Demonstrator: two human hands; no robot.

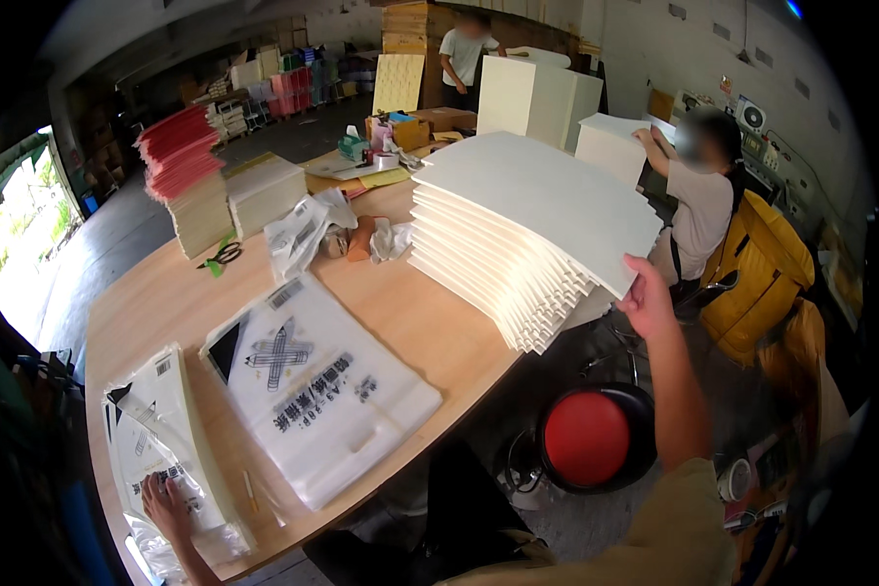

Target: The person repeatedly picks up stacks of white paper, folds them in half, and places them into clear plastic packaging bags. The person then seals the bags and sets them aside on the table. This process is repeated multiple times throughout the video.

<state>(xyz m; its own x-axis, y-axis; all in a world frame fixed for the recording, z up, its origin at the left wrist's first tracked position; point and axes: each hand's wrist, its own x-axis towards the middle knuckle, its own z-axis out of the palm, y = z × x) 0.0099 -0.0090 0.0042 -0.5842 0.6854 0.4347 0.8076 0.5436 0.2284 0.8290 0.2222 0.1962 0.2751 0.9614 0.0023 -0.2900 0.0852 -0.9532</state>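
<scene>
At the right, my right hand [647,301] pinches the near corner of the top white paper [557,190] on a tall fanned stack [498,283]. The stack overhangs the table's edge a little, its layers splayed in steps. My left hand [166,506] lies with fingers spread on a plastic-wrapped paper pack [156,420] at the table's left edge. Between the two hands lies a pile of clear printed plastic bags [332,391], flat on the table. A thin pencil-like stick [250,490] rests between the pack and the bags.
Black scissors [223,256] and crumpled plastic [308,230] lie farther back on the wooden table [166,303]. Behind them stand red-topped paper [181,161] and a paper block [267,190]. A red stool [586,439] is near me. Two people work beyond the table.
</scene>
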